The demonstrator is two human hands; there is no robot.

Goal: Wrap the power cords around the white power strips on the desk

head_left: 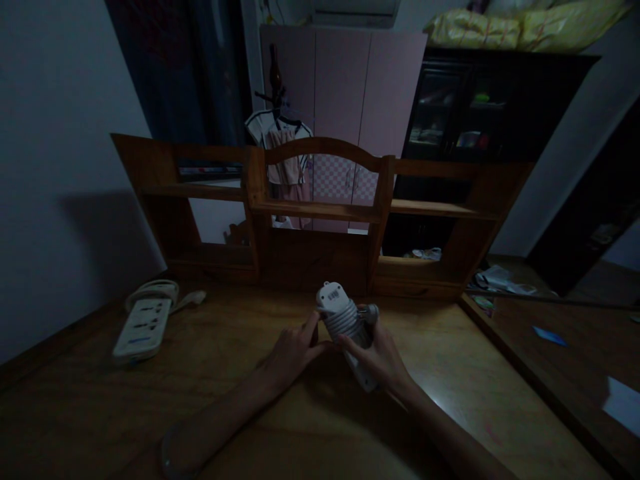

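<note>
A white power strip (332, 297) is held tilted above the wooden desk, its back with a small label turned up. Its white cord (345, 321) is wound in several turns round the strip's middle, and the plug (369, 313) sticks out at the right of the coils. My right hand (381, 357) grips the strip from the right, thumb over the lower coils and fingers by the plug. From the left, my left hand (300, 343) holds the strip's edge, thumb and fingers closed at the coils.
A second white power strip (145, 327) lies on the desk (215, 373) at the left, its cord looped behind it. A wooden shelf unit (320, 212) stands along the desk's back edge. On the lower surface at right are a blue card (549, 335) and white paper (623, 403).
</note>
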